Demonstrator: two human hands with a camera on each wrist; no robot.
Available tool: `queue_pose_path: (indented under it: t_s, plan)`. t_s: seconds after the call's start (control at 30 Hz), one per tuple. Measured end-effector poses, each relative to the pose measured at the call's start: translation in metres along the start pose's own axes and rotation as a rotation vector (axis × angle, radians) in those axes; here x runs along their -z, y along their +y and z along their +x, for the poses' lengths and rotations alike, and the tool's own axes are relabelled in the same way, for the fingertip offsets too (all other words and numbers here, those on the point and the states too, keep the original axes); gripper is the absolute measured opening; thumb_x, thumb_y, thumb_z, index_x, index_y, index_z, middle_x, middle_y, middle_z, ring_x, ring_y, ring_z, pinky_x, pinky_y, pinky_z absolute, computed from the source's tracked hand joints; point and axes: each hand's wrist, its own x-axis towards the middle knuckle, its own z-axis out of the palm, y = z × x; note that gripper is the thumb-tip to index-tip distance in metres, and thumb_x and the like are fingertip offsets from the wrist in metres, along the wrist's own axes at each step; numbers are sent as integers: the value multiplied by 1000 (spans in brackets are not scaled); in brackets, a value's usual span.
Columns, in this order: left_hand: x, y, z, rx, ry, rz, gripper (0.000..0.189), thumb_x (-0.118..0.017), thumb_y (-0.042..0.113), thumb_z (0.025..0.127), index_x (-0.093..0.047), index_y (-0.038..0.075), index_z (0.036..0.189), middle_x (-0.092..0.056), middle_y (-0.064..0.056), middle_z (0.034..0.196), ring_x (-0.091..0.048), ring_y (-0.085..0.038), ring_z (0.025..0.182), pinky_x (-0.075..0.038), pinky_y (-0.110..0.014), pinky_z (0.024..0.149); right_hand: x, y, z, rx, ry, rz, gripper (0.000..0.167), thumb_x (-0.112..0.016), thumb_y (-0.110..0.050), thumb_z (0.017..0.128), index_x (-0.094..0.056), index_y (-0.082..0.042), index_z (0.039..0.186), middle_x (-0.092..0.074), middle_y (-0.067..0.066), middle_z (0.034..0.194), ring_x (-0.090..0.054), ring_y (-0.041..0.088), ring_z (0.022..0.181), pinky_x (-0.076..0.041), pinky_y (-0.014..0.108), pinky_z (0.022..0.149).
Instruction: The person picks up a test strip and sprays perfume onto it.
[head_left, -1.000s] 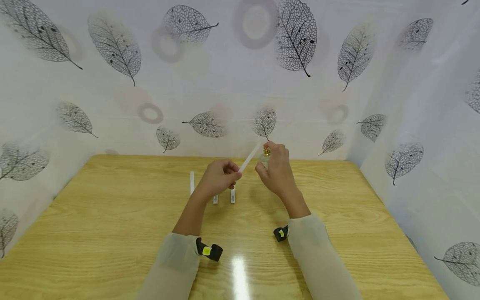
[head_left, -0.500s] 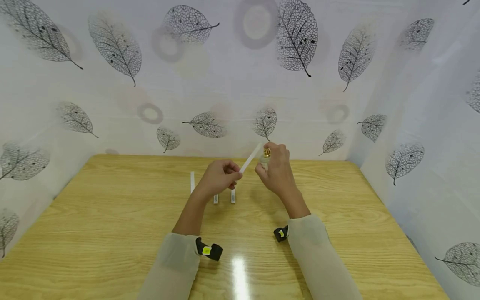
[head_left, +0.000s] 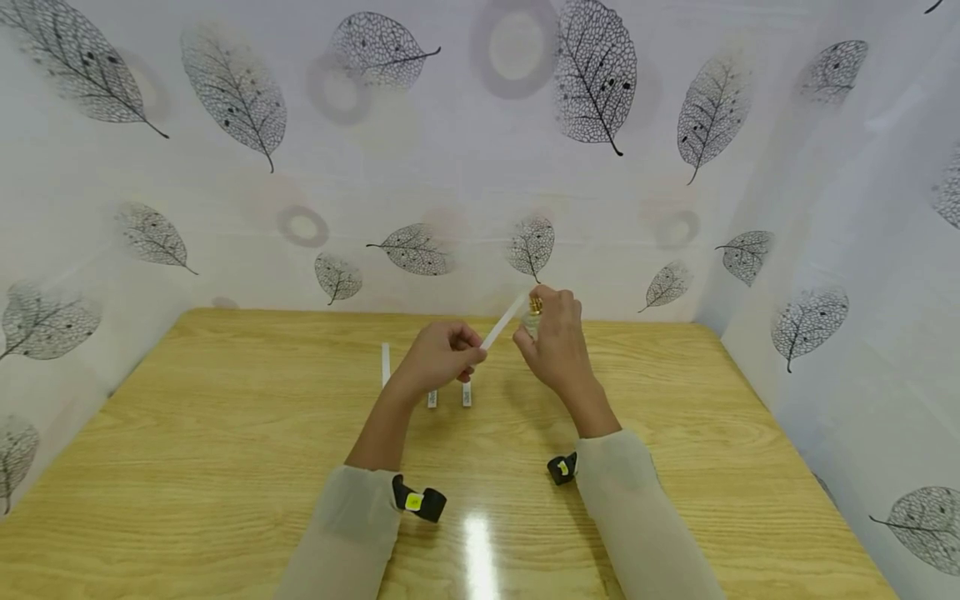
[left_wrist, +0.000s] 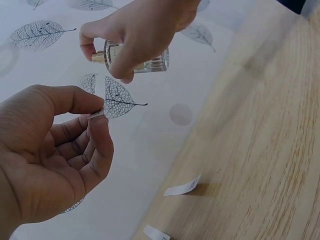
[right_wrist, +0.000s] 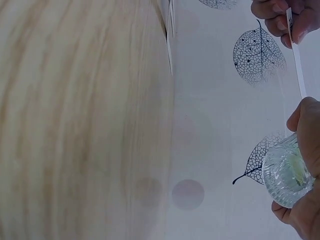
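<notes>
My left hand (head_left: 442,358) pinches one end of a white paper test strip (head_left: 504,322) between thumb and fingers. The strip slants up to the right, its far end close by the top of a perfume bottle. That clear glass bottle (left_wrist: 161,63) has a gold spray top (head_left: 536,306), and my right hand (head_left: 557,342) grips it above the table, index finger on the sprayer. In the right wrist view the ribbed glass base (right_wrist: 286,170) shows below the fingers. Near the left hand several more strips lie on the table, including one plain strip (head_left: 386,365).
Two printed strip ends, a middle one (head_left: 432,398) and a right one (head_left: 467,394), show below the left hand. The wood-grain table (head_left: 225,467) ends at a pale leaf-printed curtain (head_left: 450,183) behind and at the sides. Both wrists carry black straps.
Both hands stay in nearly the same place. The strip's free end and the bottle have shifted very slightly down and to the right.
</notes>
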Motion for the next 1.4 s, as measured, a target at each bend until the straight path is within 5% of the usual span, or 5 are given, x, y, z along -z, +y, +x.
queue_pose_path:
  t_s: [0.63,1.27,1.4]
  plan:
    - [-1,-5,2,-3,-5,-12,10,-69,10,98,-67,1,99,-67,-13,85,-64,-20,68,-59,-59,79,0,0,-1,-27,-5,-18,50,-63,-7,90,-33,-4,130,-40,20,103,-38,35,86,-35,47,75]
    - [-1,-5,3,-2,-6,-4,9,-69,9,98,-67,0,100,-67,-12,85,-63,-20,67,-62,-44,70,2,-3,0,-38,-4,-7,56,-67,-5,88,-35,-4,133,-43,21,104,-39,35,87,-35,47,73]
    - [-1,-6,3,-5,-8,-2,9,-69,9,98,-67,0,100,-67,-12,85,-63,-20,67,-62,-50,73,1,-2,0,-23,-1,-3,55,-67,-4,88,-34,-4,133,-42,21,104,-40,35,87,-36,47,74]
